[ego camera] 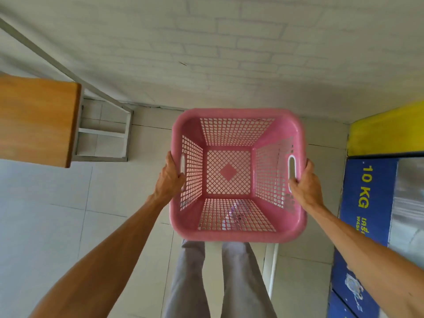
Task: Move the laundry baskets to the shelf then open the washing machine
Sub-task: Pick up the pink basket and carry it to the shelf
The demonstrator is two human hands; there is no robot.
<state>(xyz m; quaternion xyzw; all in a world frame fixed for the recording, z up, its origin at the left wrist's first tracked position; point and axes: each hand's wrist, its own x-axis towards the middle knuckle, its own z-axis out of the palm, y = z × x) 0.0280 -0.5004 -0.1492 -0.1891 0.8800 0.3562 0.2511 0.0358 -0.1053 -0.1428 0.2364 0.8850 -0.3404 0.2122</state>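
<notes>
A pink plastic laundry basket (236, 235) with lattice walls hangs in front of me above the tiled floor, empty and seen from above. My left hand (169, 177) grips its left rim at the handle slot. My right hand (305, 182) grips the right rim at the other handle slot. At the right edge stands the washing machine (367, 203), blue-fronted with "10 KG" in yellow and a yellow top. A wooden shelf board (36, 120) on a grey metal frame (103, 134) sits at the left.
A white brick wall (229, 53) runs across the back. Light floor tiles (57, 214) spread between the shelf and the machine. My legs in grey trousers (206, 283) show below the basket.
</notes>
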